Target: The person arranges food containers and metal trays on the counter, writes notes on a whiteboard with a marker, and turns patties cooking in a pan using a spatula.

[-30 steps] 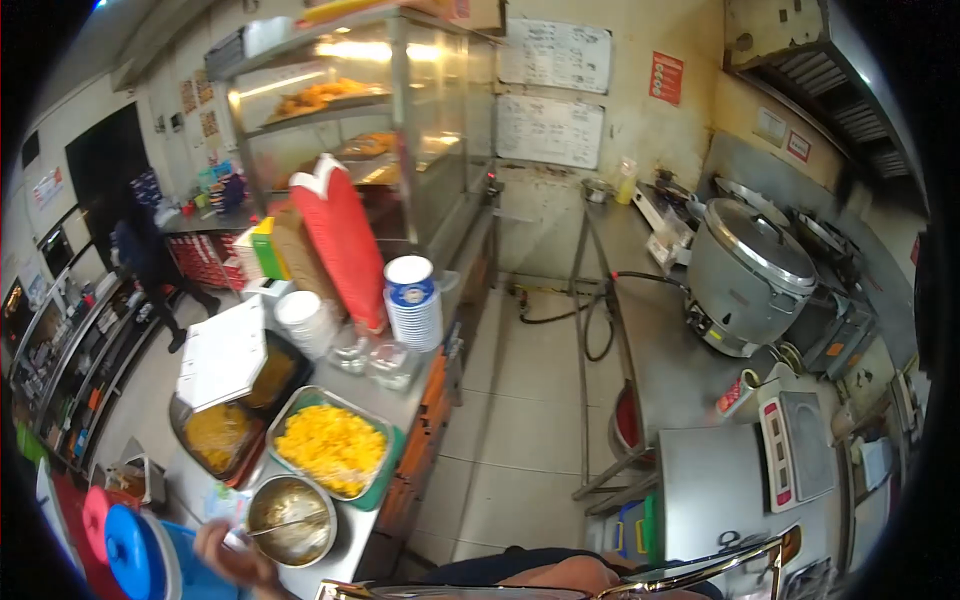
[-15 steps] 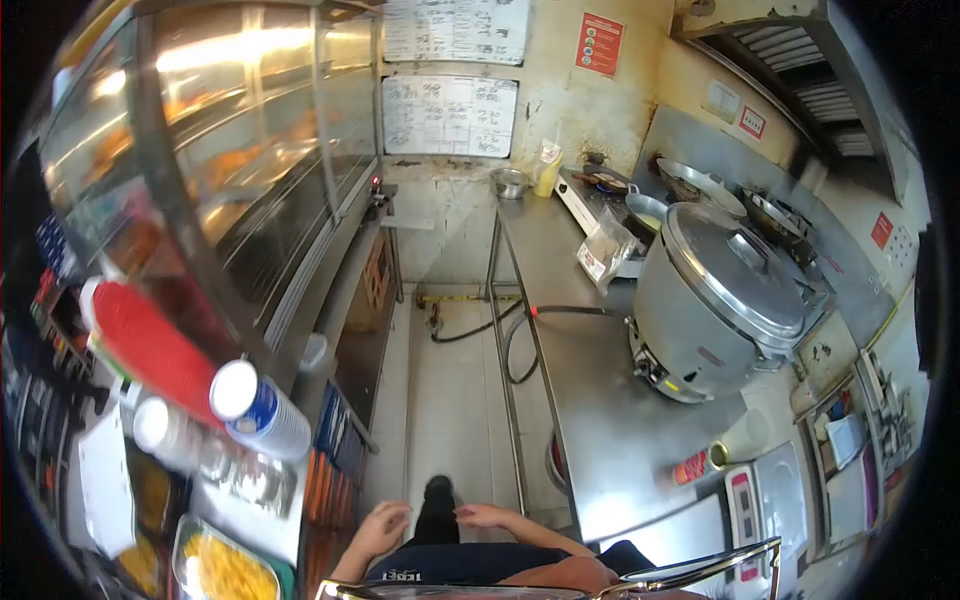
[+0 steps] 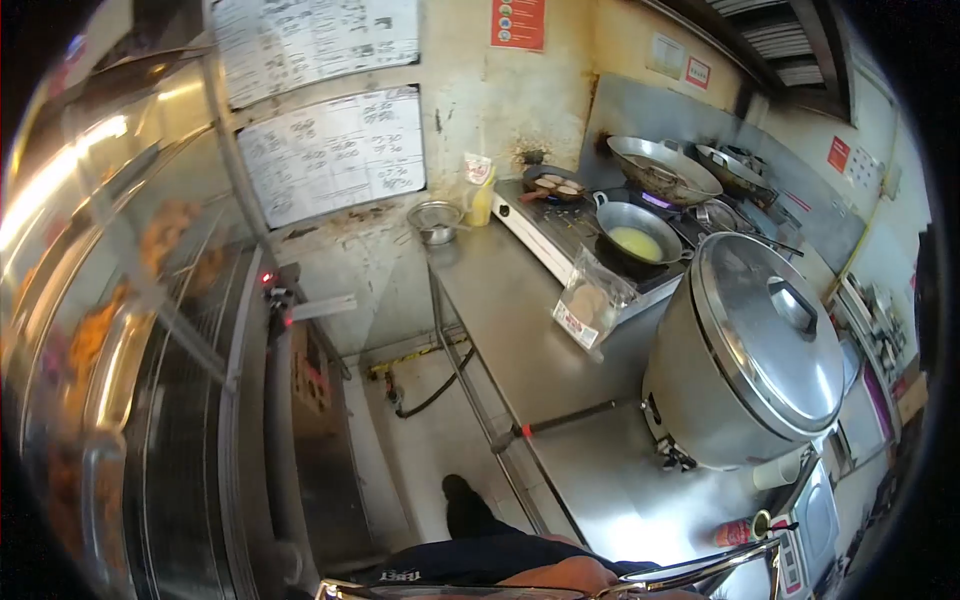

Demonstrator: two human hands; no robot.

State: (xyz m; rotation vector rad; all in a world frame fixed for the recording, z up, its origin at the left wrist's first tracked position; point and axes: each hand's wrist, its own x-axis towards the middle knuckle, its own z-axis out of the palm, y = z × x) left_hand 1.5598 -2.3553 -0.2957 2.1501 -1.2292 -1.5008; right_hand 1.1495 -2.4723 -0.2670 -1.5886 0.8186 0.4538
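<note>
Neither of my hands shows at this moment; only my dark clothing (image 3: 470,562) and one dark shoe (image 3: 457,488) appear at the lower edge. Closest on the right is a steel counter (image 3: 640,500) with a large lidded rice cooker (image 3: 700,370) on it. A clear packet of round patties (image 3: 592,300) lies beside the stove. On the burners, a wok (image 3: 640,235) holds yellowish liquid, and a small pan (image 3: 553,187) has several round pieces in it. A larger wok (image 3: 665,170) sits behind, over a lit burner.
A glass heated display cabinet (image 3: 180,330) with fried food lines the left side. A steel bowl (image 3: 436,222) and a yellow pouch (image 3: 480,200) stand at the counter's far end. A red can (image 3: 740,530) is near the scale (image 3: 800,545). A black hose (image 3: 435,395) lies on the floor.
Both hands, seen half a second ago in front of my body, have left the view. My view has moved forward and turned right, toward the stove. The cups and food tray at left are out of view.
</note>
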